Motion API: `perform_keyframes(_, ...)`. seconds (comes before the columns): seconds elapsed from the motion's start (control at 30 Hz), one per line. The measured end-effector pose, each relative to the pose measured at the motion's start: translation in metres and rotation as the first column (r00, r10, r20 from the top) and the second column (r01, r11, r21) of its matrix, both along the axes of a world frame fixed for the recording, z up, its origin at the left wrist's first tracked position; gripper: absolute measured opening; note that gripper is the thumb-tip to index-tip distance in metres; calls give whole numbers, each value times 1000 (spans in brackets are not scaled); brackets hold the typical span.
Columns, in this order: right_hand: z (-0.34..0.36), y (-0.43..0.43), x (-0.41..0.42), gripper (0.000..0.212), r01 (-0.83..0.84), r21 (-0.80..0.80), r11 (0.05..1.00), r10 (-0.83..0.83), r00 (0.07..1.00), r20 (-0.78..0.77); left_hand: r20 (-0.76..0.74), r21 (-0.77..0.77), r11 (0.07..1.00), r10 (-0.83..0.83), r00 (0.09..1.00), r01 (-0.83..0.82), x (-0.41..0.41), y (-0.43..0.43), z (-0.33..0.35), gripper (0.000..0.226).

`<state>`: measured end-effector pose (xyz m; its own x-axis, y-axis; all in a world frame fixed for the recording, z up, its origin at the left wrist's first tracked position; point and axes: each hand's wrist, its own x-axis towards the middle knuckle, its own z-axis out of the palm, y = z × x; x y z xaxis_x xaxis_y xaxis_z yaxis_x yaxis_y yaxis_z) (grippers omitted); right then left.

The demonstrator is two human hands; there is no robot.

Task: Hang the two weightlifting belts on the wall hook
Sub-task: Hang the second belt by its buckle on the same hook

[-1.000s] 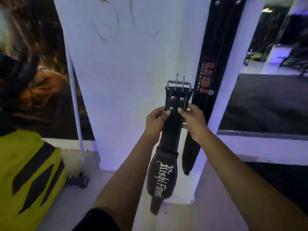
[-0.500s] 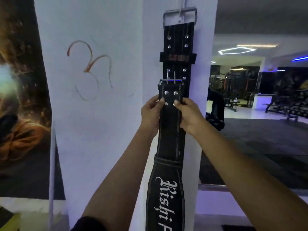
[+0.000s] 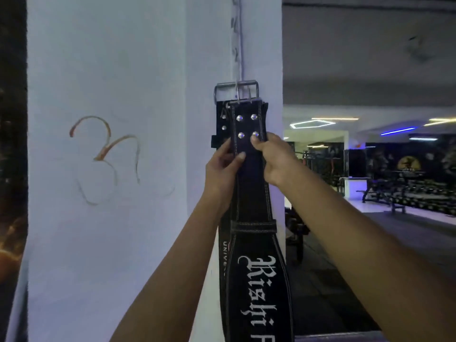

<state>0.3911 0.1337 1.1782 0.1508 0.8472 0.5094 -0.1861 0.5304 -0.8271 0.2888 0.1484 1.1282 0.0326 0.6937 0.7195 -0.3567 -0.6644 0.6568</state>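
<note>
While both arms are reaching up at a white pillar (image 3: 106, 70), the left hand (image 3: 222, 171) & right hand (image 3: 276, 161) are pinching the front belt (image 3: 251, 193) by its edges just below the rivets. Its top is sitting against the rear belt (image 3: 222, 124), whose steel buckle (image 3: 235, 91) is hanging on a wall hook (image 3: 240, 87). Gym benches are showing far right.
</note>
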Motion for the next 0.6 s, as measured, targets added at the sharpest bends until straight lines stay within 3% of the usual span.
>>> perform_keyframes(0.2,42,-6,7,27,18,97,995,-17,1000,-20,-241,-4,996,83,967,-86,-1,-13,-23,25)
perform_keyframes(0.3,46,-12,10,29,22,108,994,-18,999,-44,-372,-41,999,5,928,-22,-5,-18,-20,24)
perform_keyframes(0.47,49,-19,18,24,13,92,996,-6,997,-71,-308,-149,986,-114,945,70,-8,-18,-58,30)
perform_keyframes(0.6,38,-14,21,23,-7,51,999,11,996,-93,-392,-188,979,-143,909,73,-16,-14,-69,36)
